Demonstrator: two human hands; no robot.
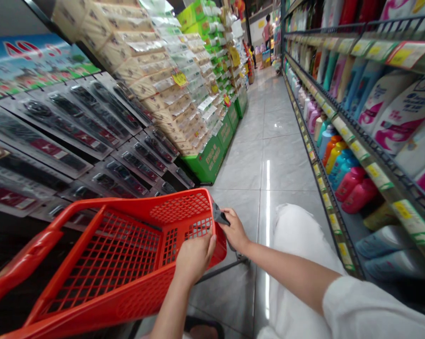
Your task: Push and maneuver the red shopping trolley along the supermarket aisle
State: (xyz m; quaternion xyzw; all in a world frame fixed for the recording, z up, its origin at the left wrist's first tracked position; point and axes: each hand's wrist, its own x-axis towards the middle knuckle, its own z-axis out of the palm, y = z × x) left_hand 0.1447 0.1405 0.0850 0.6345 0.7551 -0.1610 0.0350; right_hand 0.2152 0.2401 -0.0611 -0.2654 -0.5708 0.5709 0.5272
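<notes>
A red plastic shopping basket with mesh walls stands in front of me, tilted in view, and its inside shows no goods. My left hand is closed over the basket's near rim close to its far right corner, thumb along the edge. On the outer side of that same corner, my right hand grips a dark grey piece; whether it is a cloth or a part of the cart I cannot tell. Below the basket runs a dark metal frame, partly hidden by my left arm and the basket.
Shelves of shampoo bottles line the right side. On the left hang packaged dark items, beside tall stacks of tissue packs on green bases. A grey tiled aisle leads to a distant person.
</notes>
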